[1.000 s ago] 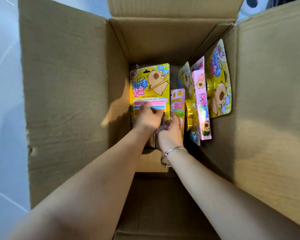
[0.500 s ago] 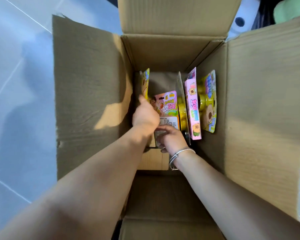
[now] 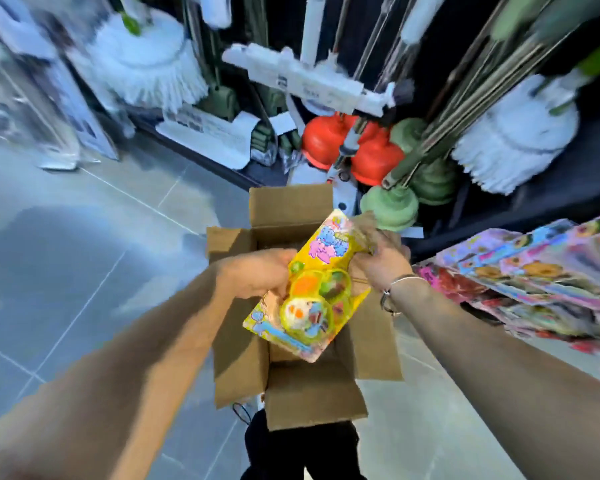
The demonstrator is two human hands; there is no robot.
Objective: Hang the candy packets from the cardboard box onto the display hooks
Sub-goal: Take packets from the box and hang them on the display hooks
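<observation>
Both hands held one yellow candy packet (image 3: 312,292) tilted between them: the left hand (image 3: 264,271) curled round its left edge, the right hand (image 3: 381,261) pinching its top corner. Below the grip stood the open cardboard box (image 3: 309,400) — right of it, blurred hanging packets (image 3: 534,271).

Both arms are bare and stretched out forward. The left arm (image 3: 118,358) comes in from about 8 o'clock and the right arm (image 3: 499,358) from about 4 o'clock, meeting near the middle of the view. The left hand (image 3: 262,271) is knuckles-up, with its fingers curled round the packet (image 3: 312,299) at its 9 o'clock edge. The right hand (image 3: 378,261) grips the packet's top corner, around 1 o'clock, back of the hand toward the camera. Its fingertips are a blur, so can't tell exactly how they sit. There's a thin silver bracelet (image 3: 400,282) on the right wrist.
</observation>
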